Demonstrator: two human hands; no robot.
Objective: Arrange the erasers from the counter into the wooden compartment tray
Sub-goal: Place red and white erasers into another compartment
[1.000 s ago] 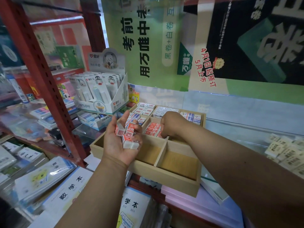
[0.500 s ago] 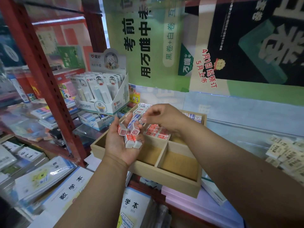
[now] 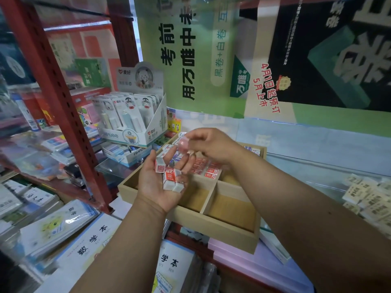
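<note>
Now the right hand [image 3: 211, 145] pinches one red-and-white eraser [image 3: 183, 142] at its fingertips, lifted above the wooden compartment tray [image 3: 211, 227] — half a second ago those fingers were down at the pile in the left palm, so a piece has just been picked off and is on its way to a compartment. The eraser is motion-blurred; its long axis and which way it points cannot be told.

The left hand [image 3: 163, 182] lies palm up with fingers loosely cupped, holding a small stack of red-labelled erasers [image 3: 172, 177] over the tray's near-left corner. One stands on end by the thumb; the others lie with long axes running roughly along the palm, toward the fingers, "2B" label up.

Judged from the layout, the middle compartment already holds rows of red erasers [image 3: 208, 168] lying flat, the far ones hold blue-labelled ones, and the two near compartments are bare wood — several pieces left to place.

Beyond: a white display box of correction tapes [image 3: 131, 121] to the left, and pale packets on the glass surface [image 3: 317, 166] at right.
</note>
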